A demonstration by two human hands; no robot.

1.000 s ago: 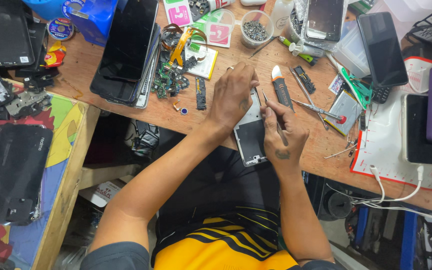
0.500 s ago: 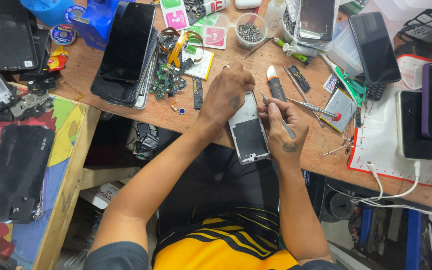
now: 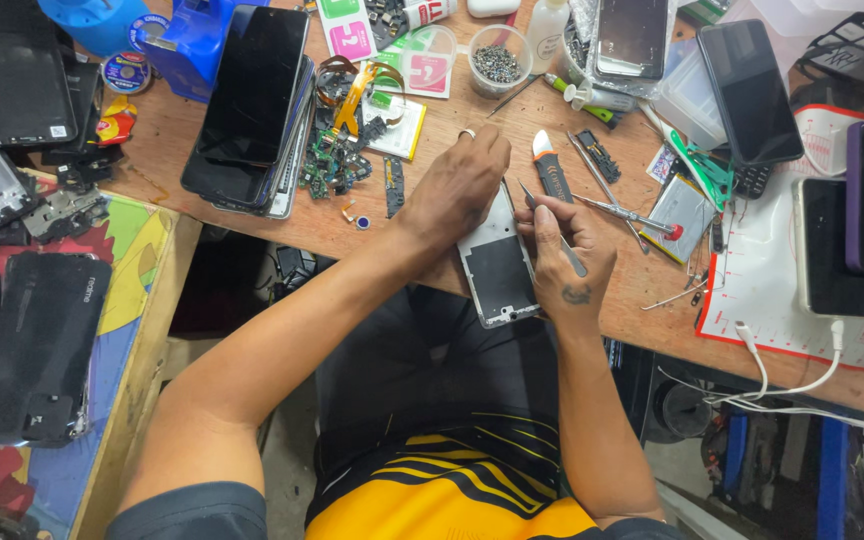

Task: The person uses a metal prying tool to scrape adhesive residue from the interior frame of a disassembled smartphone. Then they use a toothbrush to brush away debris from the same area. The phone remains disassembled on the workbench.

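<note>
Phone frame (image 3: 500, 262): thin, light, fragile; we pin its top with left hand (image 3: 462, 185), right hand (image 3: 567, 265) gripping tweezers (image 3: 550, 226).

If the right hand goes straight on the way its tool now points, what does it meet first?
Probably the left hand. The right hand aims its thin metal tool up-left over the opened phone frame, toward the left fingers; depth is unclear.

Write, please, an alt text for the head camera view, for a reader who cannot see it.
The left hand steadies an opened phone frame on a cluttered wooden workbench while the right hand holds tweezers at it. Phones, circuit boards and tools lie around.
</note>
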